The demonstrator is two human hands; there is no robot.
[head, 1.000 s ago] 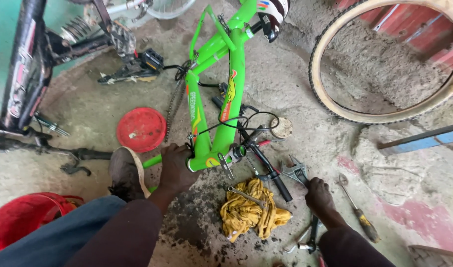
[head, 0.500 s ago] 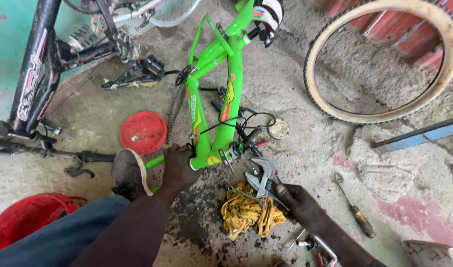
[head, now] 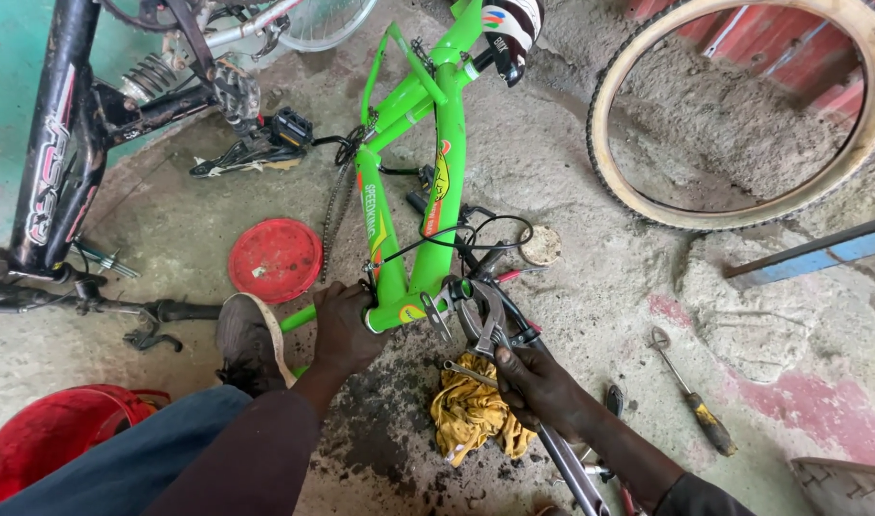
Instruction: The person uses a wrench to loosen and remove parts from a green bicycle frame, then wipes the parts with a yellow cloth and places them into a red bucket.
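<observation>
Left hand (head: 346, 330) steadies green frame (head: 428, 225) — right hand (head: 538, 382) grips pliers (head: 485, 320).

A: Your left hand (head: 346, 330) covers the near end of the green bike frame (head: 413, 229), so the bottom bracket shell is out of sight.

B: And your right hand (head: 538, 382) hides the pliers' (head: 485, 320) handles; what the jaws bite on is too small to tell.

A: The tan-walled tyre (head: 648, 191) is cut off at the top and right edges.

B: The red bucket (head: 45, 440) runs off bottom left, half behind your knee. The black bike frame (head: 60, 143) is cropped too.
</observation>
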